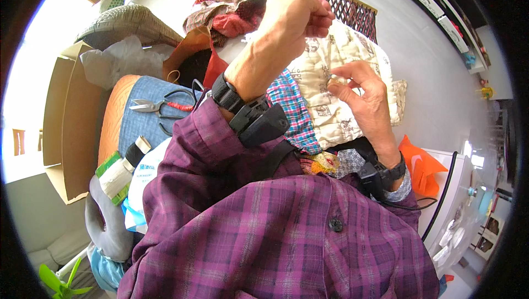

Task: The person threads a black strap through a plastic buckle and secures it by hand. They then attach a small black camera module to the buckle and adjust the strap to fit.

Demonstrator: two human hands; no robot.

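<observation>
A cream quilted cloth (352, 45) with dark printed figures spreads out in front of me. A blue, pink and white checked cloth (292, 111) lies along its left side. My left hand (303, 15) is raised over the far end of the quilted cloth, its fingers curled in. Whatever it may hold is hidden. Over the cloth's right part is my right hand (366, 92), thumb and forefinger tips brought close together in a pinch. Anything between those tips is too small to make out. Both wrists wear black straps with devices.
Red-handled snips (157, 106) lie on folded denim (138, 92) at my left, beside a cardboard box (71, 122). An orange-red bag (204, 56), crumpled clear plastic (121, 62) and piled fabrics (231, 15) are beyond. An orange bag (419, 166) sits at right by a white cabinet (446, 205).
</observation>
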